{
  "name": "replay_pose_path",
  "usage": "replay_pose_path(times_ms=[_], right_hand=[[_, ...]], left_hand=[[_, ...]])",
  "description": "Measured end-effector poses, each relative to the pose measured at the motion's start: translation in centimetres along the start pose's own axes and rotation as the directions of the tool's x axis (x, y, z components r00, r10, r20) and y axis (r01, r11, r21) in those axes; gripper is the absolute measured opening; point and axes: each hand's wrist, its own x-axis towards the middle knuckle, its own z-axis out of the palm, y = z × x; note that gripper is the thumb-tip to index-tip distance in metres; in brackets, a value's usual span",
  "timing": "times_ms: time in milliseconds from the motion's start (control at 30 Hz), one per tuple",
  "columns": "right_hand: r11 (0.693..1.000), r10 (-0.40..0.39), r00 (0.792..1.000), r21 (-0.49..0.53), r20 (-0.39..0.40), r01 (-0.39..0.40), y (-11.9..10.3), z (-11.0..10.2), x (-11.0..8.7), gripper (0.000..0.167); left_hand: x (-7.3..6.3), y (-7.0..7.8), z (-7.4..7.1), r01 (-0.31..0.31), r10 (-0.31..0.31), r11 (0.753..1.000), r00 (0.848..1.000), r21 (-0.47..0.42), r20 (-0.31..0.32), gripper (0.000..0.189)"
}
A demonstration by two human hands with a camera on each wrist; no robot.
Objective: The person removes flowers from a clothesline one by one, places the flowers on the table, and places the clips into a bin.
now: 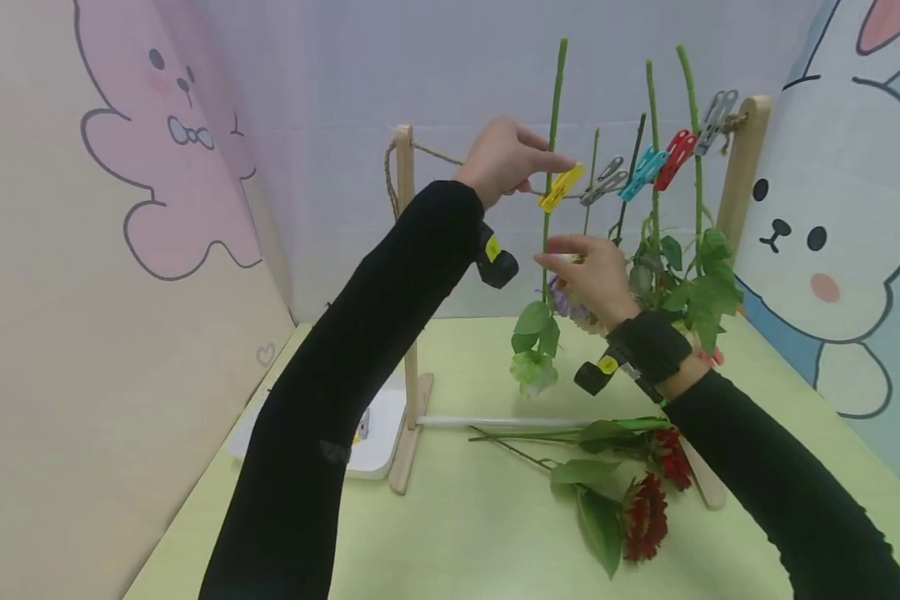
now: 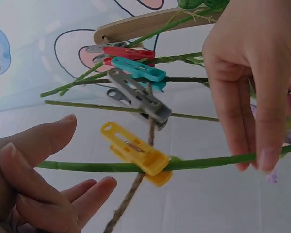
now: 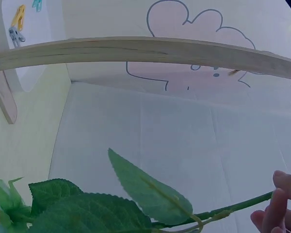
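A pale green flower (image 1: 534, 372) hangs head down, its green stem (image 2: 203, 164) clipped to a twine line by a yellow clothespin (image 2: 136, 150). Beside that clothespin my left hand (image 1: 506, 158) has its thumb and fingers apart, with nothing held between them in the left wrist view. Lower on the same stem, above the leaves (image 3: 155, 194), my right hand (image 1: 592, 275) pinches it between thumb and fingers. To the right, more flowers hang from grey (image 1: 606, 181), teal (image 1: 643, 172) and red clothespins (image 1: 677, 158).
The twine runs between two wooden posts (image 1: 407, 275). Red flowers (image 1: 645, 517) with leafy stems lie on the table (image 1: 480, 533). Left of the frame, partly behind my left arm, is a white tray (image 1: 378, 450) with clothespins (image 3: 18, 18). A white rod (image 1: 495, 422) crosses low.
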Motion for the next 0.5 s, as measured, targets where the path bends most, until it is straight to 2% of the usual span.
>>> replay_pose_path(times_ms=[100, 167, 233, 367, 500], right_hand=[[0.997, 0.046, 0.999, 0.064, -0.025, -0.044, 0.0, 0.5, 0.4, 0.042], [0.994, 0.063, 0.997, 0.097, -0.043, -0.059, 0.0, 0.8, 0.6, 0.041], [0.981, 0.091, 0.994, 0.176, -0.054, -0.081, 0.0, 1.2, 0.7, 0.039], [0.969, 0.089, 0.994, 0.235, -0.066, -0.071, 0.1, 1.5, 0.6, 0.037], [0.983, 0.041, 0.996, 0.180, -0.080, -0.026, 0.3, 1.5, 0.4, 0.035]], left_hand=[[0.5, -0.3, 0.9, 0.034, -0.034, 0.996, 0.999, -0.087, -0.001, 0.046], [0.7, -0.5, 1.3, 0.043, -0.044, 0.991, 0.999, -0.124, -0.006, 0.041], [0.8, -0.7, 1.6, 0.036, -0.040, 0.987, 0.999, -0.156, -0.022, 0.037], [1.0, -0.6, 2.1, 0.026, -0.030, 0.993, 0.999, -0.117, -0.032, 0.031], [1.2, -0.4, 2.3, 0.031, -0.032, 0.999, 0.999, -0.038, -0.027, 0.026]])
